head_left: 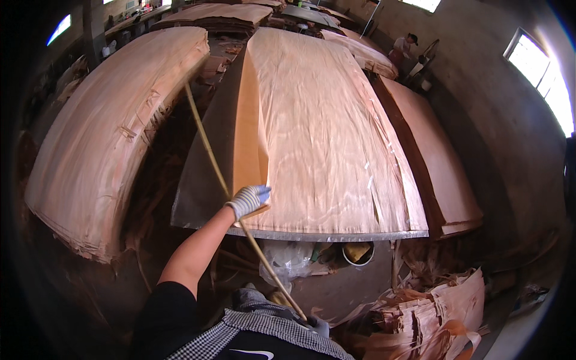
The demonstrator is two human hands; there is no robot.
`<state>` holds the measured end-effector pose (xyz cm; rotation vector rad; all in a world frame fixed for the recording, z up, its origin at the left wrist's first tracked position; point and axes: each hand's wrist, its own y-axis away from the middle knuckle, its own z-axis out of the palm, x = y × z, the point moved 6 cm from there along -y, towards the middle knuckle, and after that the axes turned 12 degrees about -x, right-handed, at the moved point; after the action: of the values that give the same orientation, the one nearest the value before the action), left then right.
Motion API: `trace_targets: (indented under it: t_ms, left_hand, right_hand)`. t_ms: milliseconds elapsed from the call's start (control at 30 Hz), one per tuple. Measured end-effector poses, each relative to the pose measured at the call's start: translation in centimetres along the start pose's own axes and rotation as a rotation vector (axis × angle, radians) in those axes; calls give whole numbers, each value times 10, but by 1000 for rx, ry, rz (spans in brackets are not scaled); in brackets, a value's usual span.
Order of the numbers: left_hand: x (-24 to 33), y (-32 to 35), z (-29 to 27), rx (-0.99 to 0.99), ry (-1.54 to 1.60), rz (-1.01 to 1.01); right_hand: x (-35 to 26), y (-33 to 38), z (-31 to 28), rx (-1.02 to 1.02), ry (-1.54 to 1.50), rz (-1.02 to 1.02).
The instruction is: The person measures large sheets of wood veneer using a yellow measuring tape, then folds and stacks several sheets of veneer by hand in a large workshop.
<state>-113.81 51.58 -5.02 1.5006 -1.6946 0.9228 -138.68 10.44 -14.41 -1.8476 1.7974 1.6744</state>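
A large pale wood veneer sheet (324,132) lies over a dark metal-edged table (204,162), its left edge turned up in an orange-brown fold (247,132). My left hand (251,201), in a striped glove with blue fingertips, is closed on the near corner of that fold. A long thin wooden pole (207,144) slants from between the stacks at the far left, passes beneath my left wrist and runs down toward my body. At its lower end my right hand (320,326), gloved and mostly hidden by my checked apron, is closed around the pole.
Veneer stacks stand to the left (114,132) and right (435,150). Beneath the table's front edge are a plastic bag (288,258) and a bucket (358,253). Torn veneer scraps (432,312) are heaped at the lower right. Another person (403,48) is at the far right.
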Motion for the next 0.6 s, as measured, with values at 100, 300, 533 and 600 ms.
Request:
trace_targets:
  t_ms: [100, 300, 533, 600]
  left_hand:
    - [27, 26, -53, 395, 892, 213]
    - [-125, 158, -92, 723, 1647, -10]
    - [-197, 165, -22, 598, 1233, -581]
    - [-196, 152, -7, 542, 1086, -709]
  right_hand:
    - [-22, 9, -21, 151, 54, 35]
    - [18, -19, -39, 290, -46, 7]
    - [-74, -99, -84, 164, -539, -64]
    - [-110, -113, -110, 158, -705, -132]
